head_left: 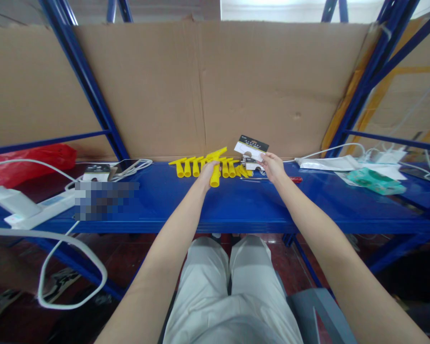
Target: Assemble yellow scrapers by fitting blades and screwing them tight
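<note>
The left hand [210,172] has its fingers closed around a yellow piece [215,178], which it holds over the blue worktop [236,205], the round end towards the person and the flatter, pointed end tilted up and away. The right hand [272,165] pinches a black-and-white printed card [251,147] by its lower right corner, its fingers closed on the edge, and the card slants up in front of a tall cardboard panel [272,86] that backs the worktop. More yellow pieces of the same kind stand in a row on either side of the left hand, one group to its left [188,168] and another to its right [229,168]; just beside the latter lies a small heap of yellow parts [243,171], with further printed cards [252,165] next to it, below the raised card. A red-handled tool [295,179] lies beyond the right wrist, its thin shaft reaching left. Well apart on the right are a white packet [326,163] and a green packet [376,181], and far left a white power strip [50,208] rests near a red bag [32,165]
</note>
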The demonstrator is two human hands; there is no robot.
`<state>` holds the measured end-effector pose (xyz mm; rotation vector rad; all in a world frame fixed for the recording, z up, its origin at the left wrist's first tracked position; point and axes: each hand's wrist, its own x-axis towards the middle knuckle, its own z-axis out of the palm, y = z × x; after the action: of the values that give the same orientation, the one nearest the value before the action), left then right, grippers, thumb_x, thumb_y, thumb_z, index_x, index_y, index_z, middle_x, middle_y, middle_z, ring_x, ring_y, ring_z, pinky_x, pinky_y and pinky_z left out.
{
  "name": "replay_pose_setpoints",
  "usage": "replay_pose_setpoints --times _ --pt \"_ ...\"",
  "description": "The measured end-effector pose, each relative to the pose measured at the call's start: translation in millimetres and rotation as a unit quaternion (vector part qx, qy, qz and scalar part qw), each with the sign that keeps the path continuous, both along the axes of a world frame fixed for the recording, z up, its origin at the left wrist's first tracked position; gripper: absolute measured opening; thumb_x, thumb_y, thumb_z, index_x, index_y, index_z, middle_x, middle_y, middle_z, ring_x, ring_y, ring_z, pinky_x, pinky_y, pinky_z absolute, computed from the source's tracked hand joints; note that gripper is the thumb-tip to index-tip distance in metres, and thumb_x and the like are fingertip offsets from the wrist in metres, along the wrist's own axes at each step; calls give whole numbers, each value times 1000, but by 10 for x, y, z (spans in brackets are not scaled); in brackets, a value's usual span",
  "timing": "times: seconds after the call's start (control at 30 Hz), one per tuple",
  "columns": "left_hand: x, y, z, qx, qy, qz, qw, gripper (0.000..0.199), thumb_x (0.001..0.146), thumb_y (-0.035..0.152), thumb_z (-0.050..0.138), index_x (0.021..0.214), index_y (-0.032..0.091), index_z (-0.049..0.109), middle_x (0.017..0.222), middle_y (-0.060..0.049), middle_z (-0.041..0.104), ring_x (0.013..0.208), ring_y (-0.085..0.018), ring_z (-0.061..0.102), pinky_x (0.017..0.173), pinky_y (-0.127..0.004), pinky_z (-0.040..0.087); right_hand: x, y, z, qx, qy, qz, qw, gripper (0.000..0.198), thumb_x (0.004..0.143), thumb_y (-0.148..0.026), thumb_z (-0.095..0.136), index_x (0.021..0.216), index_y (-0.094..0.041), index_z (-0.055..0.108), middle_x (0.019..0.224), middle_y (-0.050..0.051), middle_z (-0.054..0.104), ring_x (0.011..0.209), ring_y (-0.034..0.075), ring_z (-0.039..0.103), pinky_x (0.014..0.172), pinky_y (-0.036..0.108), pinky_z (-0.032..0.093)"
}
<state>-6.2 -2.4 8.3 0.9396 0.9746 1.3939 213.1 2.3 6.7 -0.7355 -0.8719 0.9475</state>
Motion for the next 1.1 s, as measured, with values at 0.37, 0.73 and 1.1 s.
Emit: replay_pose_setpoints --times 0.37,0.73,1.1 --pt "-96 50 56 -60 -162 56 983 21 85 19 45 102 14 57 58 0 55 46 -12 53 47 -22 45 -49 -30 -27 23 -52 88 994 23 64 -15 76 65 -20 54 69 -5 65 70 10 63 73 26 56" --pt "-138 60 32 -53 -185 123 974 9 89 22 47 94 18 54 64 2 58 37 -6 44 38 -16 30 -89 -80 3 36 -78 160 983 23 65 -20 76 67 -21 53 70 -3 65 69 12 63 62 24 54" --pt "-61 -9 51 -51 -166 148 974 16 90 16 45 104 18 54 70 -1 63 45 -10 58 39 -16 38 -174 -136 -36 30 -137 191 972 29 57 -28 82 65 -19 56 67 -3 63 66 10 59 69 25 52"
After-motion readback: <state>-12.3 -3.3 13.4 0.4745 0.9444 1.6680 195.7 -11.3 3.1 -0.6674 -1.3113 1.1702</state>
